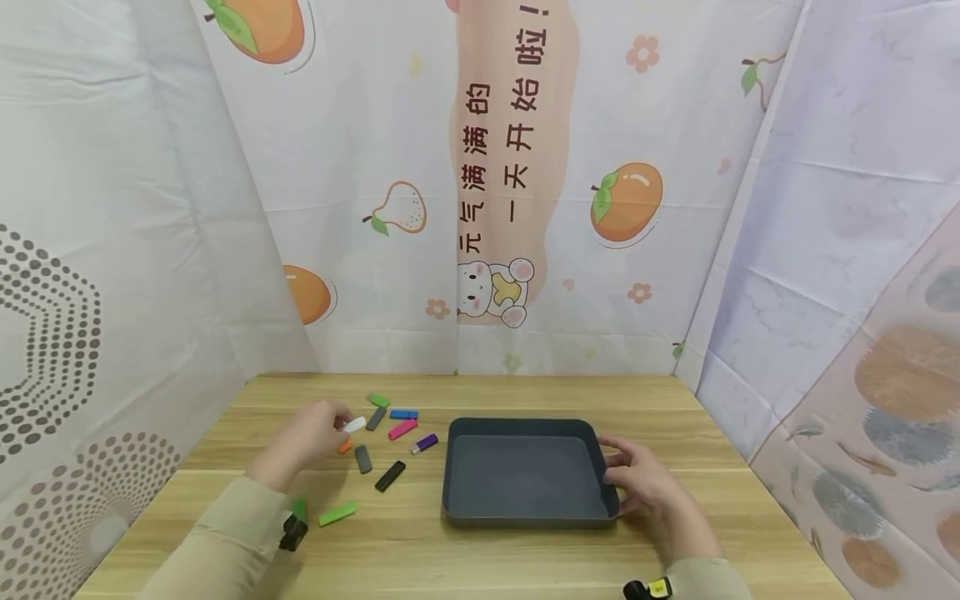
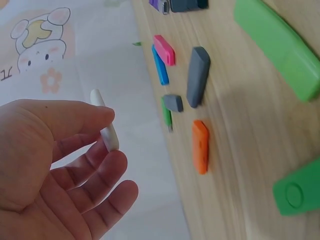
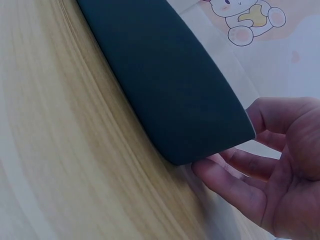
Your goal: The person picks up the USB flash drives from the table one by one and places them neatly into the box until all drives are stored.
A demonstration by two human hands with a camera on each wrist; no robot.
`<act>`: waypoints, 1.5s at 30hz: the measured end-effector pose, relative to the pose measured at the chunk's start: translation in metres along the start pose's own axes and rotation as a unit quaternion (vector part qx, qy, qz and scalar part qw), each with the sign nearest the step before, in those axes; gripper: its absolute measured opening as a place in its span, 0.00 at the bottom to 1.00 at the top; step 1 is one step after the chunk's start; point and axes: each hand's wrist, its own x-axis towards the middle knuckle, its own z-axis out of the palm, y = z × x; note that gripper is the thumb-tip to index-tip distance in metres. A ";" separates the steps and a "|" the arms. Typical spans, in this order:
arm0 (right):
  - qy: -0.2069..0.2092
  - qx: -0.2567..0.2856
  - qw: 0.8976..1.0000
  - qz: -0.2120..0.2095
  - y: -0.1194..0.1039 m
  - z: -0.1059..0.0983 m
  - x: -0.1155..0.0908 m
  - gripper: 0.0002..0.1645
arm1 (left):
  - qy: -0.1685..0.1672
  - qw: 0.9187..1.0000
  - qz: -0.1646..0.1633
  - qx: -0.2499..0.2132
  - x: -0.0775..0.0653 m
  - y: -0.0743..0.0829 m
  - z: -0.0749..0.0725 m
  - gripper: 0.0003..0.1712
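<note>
Over the left part of the table, my left hand (image 1: 315, 435) pinches a small white USB stick (image 2: 110, 137) between thumb and fingers, its two ends showing in the left wrist view. An orange USB stick (image 2: 200, 147) lies on the wood close by that hand, and a grey one (image 1: 363, 459) beside it. My right hand (image 1: 647, 479) holds the right side of a dark grey rectangular tray (image 1: 532, 483), with the thumb at the rim and other fingers along the outer wall. In the right wrist view a fingertip is right at the tray's lower edge.
Several more USB sticks lie scattered left of the tray, among them purple (image 1: 424, 443), pink (image 1: 402, 429), blue (image 1: 404, 414), black (image 1: 390, 477) and light green (image 1: 337, 514). A darker green one (image 1: 299, 508) is partly hidden by the left wrist. Printed curtains (image 1: 375, 292) surround the wooden table (image 1: 390, 558).
</note>
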 end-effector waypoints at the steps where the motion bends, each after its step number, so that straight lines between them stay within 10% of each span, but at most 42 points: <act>1: 0.000 0.000 1.000 0.000 0.000 0.000 0.000 0.45 | -0.001 1.000 0.000 -0.003 0.001 0.002 0.000 0.08; 45: 0.015 -0.015 1.000 -0.002 -0.001 0.001 -0.001 0.44 | -0.021 0.993 0.112 0.018 0.044 0.090 0.042 0.08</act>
